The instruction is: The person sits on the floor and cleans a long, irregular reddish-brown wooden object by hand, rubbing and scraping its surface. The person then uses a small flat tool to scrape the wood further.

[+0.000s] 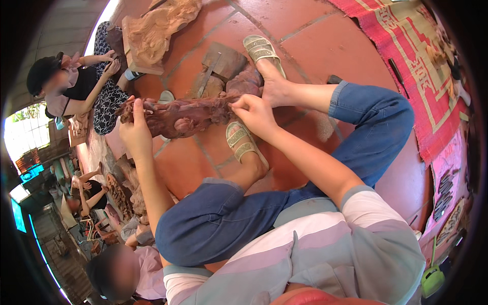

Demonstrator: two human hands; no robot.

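A long, dark reddish-brown wood carving (195, 116) with deep, knotty relief lies crosswise in front of me, above the tiled floor. My left hand (136, 124) grips its left end, thumb up on the near face and the other fingers hidden behind. At its right end my right hand (254, 116) is closed, thumb and fingers pinched on the carving's edge. Whether a small thing is also between those fingertips is hidden. Just beyond the carving sit a rough wooden block (223, 60) and a reddish lump (245, 81), with a flat metal strip (207, 76) leaning on the block.
My sandalled feet flank the carving's right end. A larger pale wood carving (160, 33) stands at the far left, beside a seated person (76, 86) working with their hands. Other people sit at lower left. A red patterned mat (401, 66) with a dark tool (395, 70) lies at right.
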